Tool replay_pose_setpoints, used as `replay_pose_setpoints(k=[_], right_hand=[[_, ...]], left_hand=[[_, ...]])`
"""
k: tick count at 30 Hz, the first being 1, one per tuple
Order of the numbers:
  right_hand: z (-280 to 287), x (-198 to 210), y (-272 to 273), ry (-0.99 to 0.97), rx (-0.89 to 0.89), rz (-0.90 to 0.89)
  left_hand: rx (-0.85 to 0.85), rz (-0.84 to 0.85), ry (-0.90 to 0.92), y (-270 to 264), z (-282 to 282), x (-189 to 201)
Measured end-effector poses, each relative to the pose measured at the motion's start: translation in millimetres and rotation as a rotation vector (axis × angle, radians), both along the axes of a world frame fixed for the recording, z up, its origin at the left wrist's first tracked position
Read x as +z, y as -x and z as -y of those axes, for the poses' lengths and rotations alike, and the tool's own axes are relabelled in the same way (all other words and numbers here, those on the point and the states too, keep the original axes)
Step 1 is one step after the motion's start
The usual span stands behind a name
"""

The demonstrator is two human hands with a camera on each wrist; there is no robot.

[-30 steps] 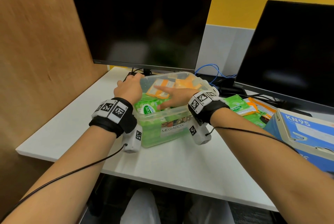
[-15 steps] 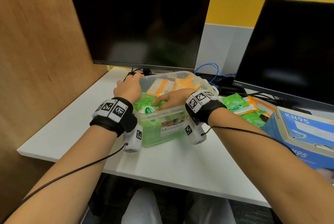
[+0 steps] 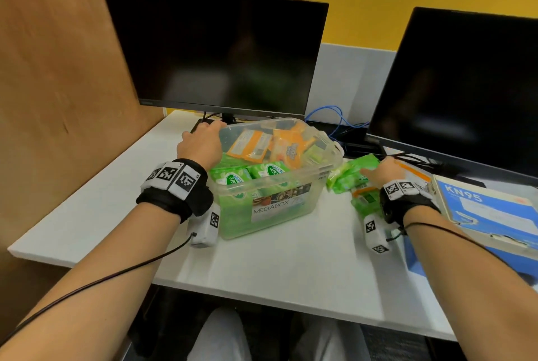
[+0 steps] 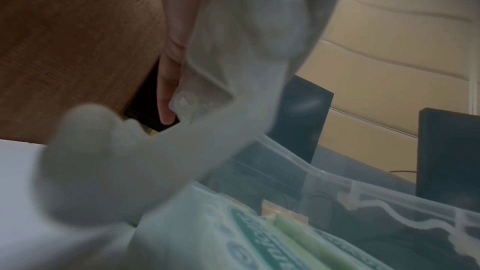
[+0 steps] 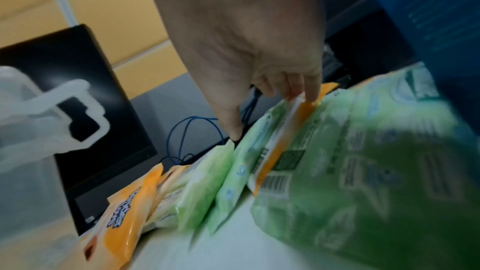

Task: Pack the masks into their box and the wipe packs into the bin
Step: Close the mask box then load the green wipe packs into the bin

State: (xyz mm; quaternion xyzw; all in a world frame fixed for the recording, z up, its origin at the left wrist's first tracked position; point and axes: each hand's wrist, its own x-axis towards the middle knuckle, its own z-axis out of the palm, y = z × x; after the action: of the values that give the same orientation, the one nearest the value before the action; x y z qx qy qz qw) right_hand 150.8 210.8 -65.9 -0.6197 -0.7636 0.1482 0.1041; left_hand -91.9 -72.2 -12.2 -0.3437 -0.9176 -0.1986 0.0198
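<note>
left hand [image 3: 201, 143] grips bin [image 3: 279, 209] rim – right hand [image 3: 381, 170] fingers extended, touching wipe packs [image 3: 353, 174]

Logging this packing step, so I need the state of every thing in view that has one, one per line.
bin: lid off, nearly full of wipe packs
left hand: grips the bin's left rim
right hand: fingers on the loose wipe packs piled right of the bin
KN95 box: on the desk's right edge, open or closed unclear
monitors: both dark
</note>
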Motion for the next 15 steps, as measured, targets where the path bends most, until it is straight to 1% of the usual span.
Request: replay_pose_setpoints(k=[3, 5, 9, 11, 13, 15], right_hand=[[-6, -8, 0, -0.013, -0.015, 0.179], [-8, -10, 1, -0.012, -0.027, 0.216], [-4, -11, 6, -0.059, -0.001, 0.222], [1, -9, 10, -0.040, 0.011, 0.216], [1, -12, 15, -0.011, 0.063, 0.137], [-1, -14, 18, 0.062, 0.065, 0.092]], left_hand=[[-0.004, -0.005, -0.001, 1, 0, 0], [-0.004, -0.008, 0.002, 1, 0, 0], [-0.002, -0.021, 0.021, 1, -1, 1], [0.000, -0.026, 0.031, 0, -1, 0], [-0.005, -0.030, 0.036, 0, -2, 0], [-0.015, -0.028, 0.033, 0, -2, 1]])
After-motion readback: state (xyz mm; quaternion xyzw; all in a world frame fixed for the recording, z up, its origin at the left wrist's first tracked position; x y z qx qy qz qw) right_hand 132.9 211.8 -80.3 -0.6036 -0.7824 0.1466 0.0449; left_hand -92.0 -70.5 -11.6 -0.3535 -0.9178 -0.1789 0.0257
